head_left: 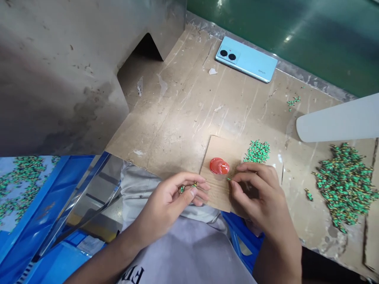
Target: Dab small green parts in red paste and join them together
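Scuffed cardboard worktop (189,118), green floor beyond; light-blue smartphone (246,59) at 12 o'clock. Left hand (168,201) pinches small green parts (182,189); right hand (260,193) pinches one green part (229,179), red cap (219,166) just beside at 10 o'clock.

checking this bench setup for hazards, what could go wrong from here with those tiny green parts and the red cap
1. The left hand pinches small green parts past the edge of the brown cardboard-covered bench, over the lap; a slip would likely drop them to the floor.
2. The right hand works beside the small red plastic cap; a nudge might tip it.
3. The large loose pile of green parts lies near the bench's front edge and could scatter.
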Available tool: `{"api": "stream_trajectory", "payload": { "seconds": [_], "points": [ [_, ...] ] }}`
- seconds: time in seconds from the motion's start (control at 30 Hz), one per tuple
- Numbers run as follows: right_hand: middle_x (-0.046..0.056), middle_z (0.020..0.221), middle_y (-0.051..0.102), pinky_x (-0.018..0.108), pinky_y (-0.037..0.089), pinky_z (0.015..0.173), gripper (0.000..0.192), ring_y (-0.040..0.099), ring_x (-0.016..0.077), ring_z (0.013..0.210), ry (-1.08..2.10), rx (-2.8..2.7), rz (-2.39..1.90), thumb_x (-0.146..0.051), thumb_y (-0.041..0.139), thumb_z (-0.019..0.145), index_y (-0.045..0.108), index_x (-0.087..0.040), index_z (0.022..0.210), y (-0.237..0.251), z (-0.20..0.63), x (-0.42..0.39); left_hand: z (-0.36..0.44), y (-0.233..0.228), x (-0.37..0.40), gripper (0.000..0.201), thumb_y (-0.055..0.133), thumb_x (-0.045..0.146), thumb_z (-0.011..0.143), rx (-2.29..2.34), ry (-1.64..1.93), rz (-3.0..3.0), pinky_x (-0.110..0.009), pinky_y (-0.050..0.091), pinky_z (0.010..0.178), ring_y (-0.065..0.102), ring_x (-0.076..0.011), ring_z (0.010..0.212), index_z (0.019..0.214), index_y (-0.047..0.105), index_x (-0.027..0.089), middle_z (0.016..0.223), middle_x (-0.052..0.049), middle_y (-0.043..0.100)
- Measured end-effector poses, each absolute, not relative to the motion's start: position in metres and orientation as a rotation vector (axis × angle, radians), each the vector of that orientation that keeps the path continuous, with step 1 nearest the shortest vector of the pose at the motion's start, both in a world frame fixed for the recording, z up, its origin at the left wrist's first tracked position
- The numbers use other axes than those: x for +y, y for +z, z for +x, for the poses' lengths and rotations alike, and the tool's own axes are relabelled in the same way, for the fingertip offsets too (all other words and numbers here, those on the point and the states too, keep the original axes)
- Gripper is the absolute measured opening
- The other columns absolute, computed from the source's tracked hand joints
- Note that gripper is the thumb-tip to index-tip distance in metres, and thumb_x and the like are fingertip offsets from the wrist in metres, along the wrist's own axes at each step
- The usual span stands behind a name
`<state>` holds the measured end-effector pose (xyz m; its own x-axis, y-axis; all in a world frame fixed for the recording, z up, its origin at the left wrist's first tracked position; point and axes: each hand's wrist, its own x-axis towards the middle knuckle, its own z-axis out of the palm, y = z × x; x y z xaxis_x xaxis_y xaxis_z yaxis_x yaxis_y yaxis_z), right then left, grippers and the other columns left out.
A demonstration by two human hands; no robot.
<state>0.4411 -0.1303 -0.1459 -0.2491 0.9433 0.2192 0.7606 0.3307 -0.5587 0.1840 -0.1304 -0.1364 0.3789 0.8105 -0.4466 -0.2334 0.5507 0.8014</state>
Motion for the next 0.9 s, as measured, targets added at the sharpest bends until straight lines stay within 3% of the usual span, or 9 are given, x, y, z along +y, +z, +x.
{"api": "stream_trajectory", "payload": {
  "seconds": [0.17, 0.47, 0.7, 0.8, 0.9],
  "points": [
    [0.008, 0.116, 0.065, 0.042, 0.049, 0.094, 0.006, 0.062, 0.0253, 0.11, 0.437, -2.092, -1.514, -0.017, 0.067, 0.102, 0.066, -0.022, 0.099, -0.146, 0.441, -0.13, 0.19, -0.143, -0.133, 0.022, 0.063, 0.029, 0.109, 1.052, 0.722, 0.793, -0.029, 0.067, 0.093, 0.081, -0.0203, 0.103, 0.124, 0.073, 0.016, 0.117, -0.011, 0.081],
    [0.007, 0.115, 0.066, 0.042, 0.049, 0.094, 0.005, 0.063, 0.0249, 0.109, 0.454, -2.047, -1.506, -0.019, 0.068, 0.102, 0.067, -0.023, 0.1, -0.152, 0.444, -0.134, 0.189, -0.135, -0.134, 0.011, 0.079, 0.026, 0.1, 0.994, 0.809, 0.592, -0.019, 0.064, 0.093, 0.082, -0.0161, 0.104, 0.109, 0.083, 0.021, 0.106, -0.003, 0.085],
    [0.005, 0.107, 0.066, 0.044, 0.047, 0.094, 0.007, 0.064, 0.0245, 0.103, 0.275, -1.906, -1.507, -0.018, 0.072, 0.098, 0.067, -0.023, 0.096, -0.141, 0.441, -0.142, 0.188, -0.131, -0.136, 0.011, 0.088, 0.024, 0.093, 0.85, 0.879, 0.412, -0.012, 0.057, 0.062, 0.076, -0.0091, 0.073, 0.102, 0.083, 0.02, 0.09, -0.003, 0.084],
    [0.005, 0.105, 0.065, 0.041, 0.048, 0.093, 0.012, 0.064, 0.0231, 0.101, 0.416, -1.791, -1.417, -0.013, 0.073, 0.095, 0.068, -0.023, 0.098, -0.137, 0.43, -0.15, 0.189, -0.129, -0.136, 0.008, 0.087, 0.022, 0.092, 0.799, 0.887, 0.354, -0.01, 0.048, 0.052, 0.067, -0.0052, 0.061, 0.092, 0.081, 0.018, 0.088, -0.006, 0.085],
    [0.005, 0.105, 0.065, 0.037, 0.051, 0.089, 0.015, 0.064, 0.0217, 0.101, 0.616, -1.678, -1.333, -0.008, 0.071, 0.094, 0.068, -0.023, 0.098, -0.134, 0.414, -0.156, 0.189, -0.129, -0.137, 0.012, 0.09, 0.025, 0.09, 0.766, 0.846, 0.348, -0.011, 0.048, 0.054, 0.066, -0.0056, 0.064, 0.097, 0.084, 0.018, 0.093, -0.007, 0.085]
  ]
}}
